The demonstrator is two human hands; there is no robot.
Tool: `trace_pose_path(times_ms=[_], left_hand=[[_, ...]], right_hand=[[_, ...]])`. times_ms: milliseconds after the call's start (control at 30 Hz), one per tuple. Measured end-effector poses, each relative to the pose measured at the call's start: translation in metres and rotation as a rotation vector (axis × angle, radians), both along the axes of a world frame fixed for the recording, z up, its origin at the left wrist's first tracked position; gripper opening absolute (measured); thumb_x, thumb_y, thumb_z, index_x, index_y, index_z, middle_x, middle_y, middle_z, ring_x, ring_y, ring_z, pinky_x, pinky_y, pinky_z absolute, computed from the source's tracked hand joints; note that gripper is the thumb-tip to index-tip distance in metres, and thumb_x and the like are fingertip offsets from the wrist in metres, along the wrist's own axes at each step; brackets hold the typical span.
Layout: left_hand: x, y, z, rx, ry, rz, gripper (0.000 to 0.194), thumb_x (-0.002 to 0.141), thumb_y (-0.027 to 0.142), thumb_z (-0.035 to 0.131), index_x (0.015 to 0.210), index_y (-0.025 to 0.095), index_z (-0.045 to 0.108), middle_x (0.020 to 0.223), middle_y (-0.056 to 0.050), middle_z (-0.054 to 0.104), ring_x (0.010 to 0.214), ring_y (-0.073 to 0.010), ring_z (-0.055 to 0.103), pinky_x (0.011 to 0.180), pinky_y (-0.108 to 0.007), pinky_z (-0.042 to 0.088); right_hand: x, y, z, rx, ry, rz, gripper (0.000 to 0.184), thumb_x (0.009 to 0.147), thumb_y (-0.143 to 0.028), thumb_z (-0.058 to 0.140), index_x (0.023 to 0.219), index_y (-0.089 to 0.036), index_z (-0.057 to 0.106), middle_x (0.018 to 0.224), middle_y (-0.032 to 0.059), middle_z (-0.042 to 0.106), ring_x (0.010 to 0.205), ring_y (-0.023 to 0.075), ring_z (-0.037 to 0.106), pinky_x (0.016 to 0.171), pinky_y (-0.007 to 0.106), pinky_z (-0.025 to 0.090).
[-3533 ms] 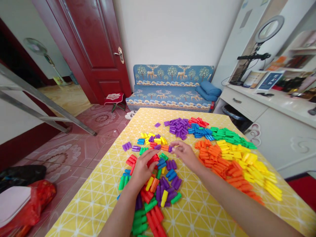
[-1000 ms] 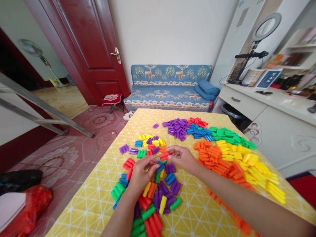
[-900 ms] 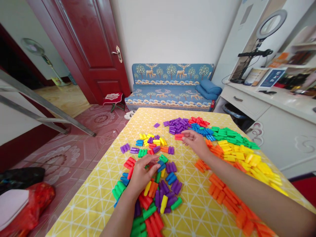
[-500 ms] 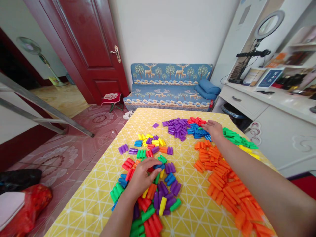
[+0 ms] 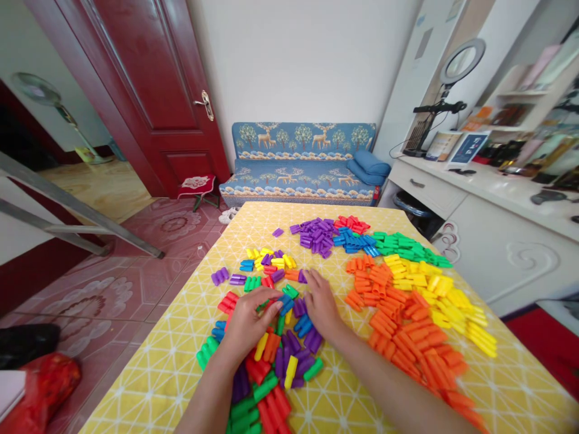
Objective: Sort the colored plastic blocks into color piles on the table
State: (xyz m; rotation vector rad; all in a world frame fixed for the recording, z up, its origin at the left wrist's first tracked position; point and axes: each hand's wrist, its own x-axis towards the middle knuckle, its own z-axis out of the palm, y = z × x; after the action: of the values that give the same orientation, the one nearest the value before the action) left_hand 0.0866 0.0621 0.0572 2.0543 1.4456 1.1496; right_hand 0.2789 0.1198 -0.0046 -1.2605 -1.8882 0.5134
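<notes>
Small ribbed plastic pieces, some joined in twos and threes, lie in a mixed-colour pile [image 5: 271,346] on the patterned yellow tablecloth [image 5: 344,386]. Over the pile's upper left curves my left hand [image 5: 248,319], its thumb and fingers apart. A green piece [image 5: 261,306] shows partly beneath it. My right hand [image 5: 320,304] is open on the pile's right side, fingers stretched forward. Its fingertips are near a purple piece [image 5: 303,276] beside an orange one [image 5: 292,275]. Blue pieces [image 5: 303,325] lie by its palm, partly hidden.
Single-colour heaps curve along the far and right side: purple [image 5: 316,235], red [image 5: 351,224], blue [image 5: 355,241], green [image 5: 409,247], yellow [image 5: 434,283] and orange [image 5: 402,325]. A smaller mixed cluster [image 5: 271,260] sits farther back. A blue sofa [image 5: 298,175] stands beyond the table.
My right hand carried a red piece from beside my left hand to the far red and blue heaps. It is back at the mixed pile without it. My left hand stays over the pile.
</notes>
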Motion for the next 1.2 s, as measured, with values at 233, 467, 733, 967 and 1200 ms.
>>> trace_pose_path(times_ms=[233, 467, 733, 967, 1200], left_hand=[[0.006, 0.001, -0.004, -0.002, -0.027, -0.021, 0.022, 0.087, 0.030, 0.059, 0.105, 0.024, 0.071, 0.110, -0.007, 0.068, 0.103, -0.0208, 0.063, 0.092, -0.035, 0.050], [0.006, 0.003, -0.015, -0.014, -0.010, -0.039, 0.025, 0.088, 0.028, 0.058, 0.110, 0.023, 0.069, 0.122, -0.010, 0.062, 0.112, -0.0234, 0.059, 0.097, -0.040, 0.047], [0.006, 0.004, -0.018, -0.034, -0.016, -0.035, 0.026, 0.088, 0.028, 0.057, 0.112, 0.026, 0.068, 0.122, -0.007, 0.061, 0.114, -0.0223, 0.058, 0.098, -0.039, 0.047], [0.005, 0.003, -0.018, -0.092, -0.009, 0.002, 0.025, 0.089, 0.029, 0.056, 0.110, 0.025, 0.069, 0.124, -0.008, 0.061, 0.115, -0.0226, 0.057, 0.099, -0.038, 0.047], [0.005, 0.003, -0.017, -0.096, -0.008, 0.006, 0.024, 0.090, 0.030, 0.055, 0.109, 0.025, 0.068, 0.124, -0.008, 0.060, 0.115, -0.0220, 0.057, 0.099, -0.037, 0.046]], right_hand=[[-0.041, -0.027, -0.003, 0.022, -0.004, -0.027, 0.059, 0.083, -0.012, 0.046, 0.140, -0.026, 0.042, 0.147, 0.0089, 0.038, 0.138, 0.0283, 0.030, 0.112, 0.051, 0.028], [-0.033, 0.003, 0.038, -0.164, -0.160, 0.030, 0.039, 0.070, -0.017, 0.065, 0.108, -0.026, 0.063, 0.108, 0.0070, 0.058, 0.102, 0.0245, 0.057, 0.086, 0.037, 0.046], [-0.018, 0.038, 0.022, -0.431, 0.346, 0.093, 0.016, 0.059, -0.020, 0.073, 0.063, -0.019, 0.058, 0.055, -0.0052, 0.056, 0.052, 0.0116, 0.054, 0.053, 0.024, 0.045], [0.030, 0.129, 0.052, -0.428, 0.722, -0.225, 0.017, 0.070, -0.029, 0.070, 0.074, -0.021, 0.056, 0.051, -0.0047, 0.056, 0.047, 0.0108, 0.057, 0.049, 0.023, 0.053], [0.051, 0.187, 0.064, -0.454, 0.905, -0.407, 0.011, 0.073, -0.014, 0.067, 0.076, -0.019, 0.057, 0.052, -0.0054, 0.055, 0.050, 0.0088, 0.059, 0.050, 0.019, 0.055]])
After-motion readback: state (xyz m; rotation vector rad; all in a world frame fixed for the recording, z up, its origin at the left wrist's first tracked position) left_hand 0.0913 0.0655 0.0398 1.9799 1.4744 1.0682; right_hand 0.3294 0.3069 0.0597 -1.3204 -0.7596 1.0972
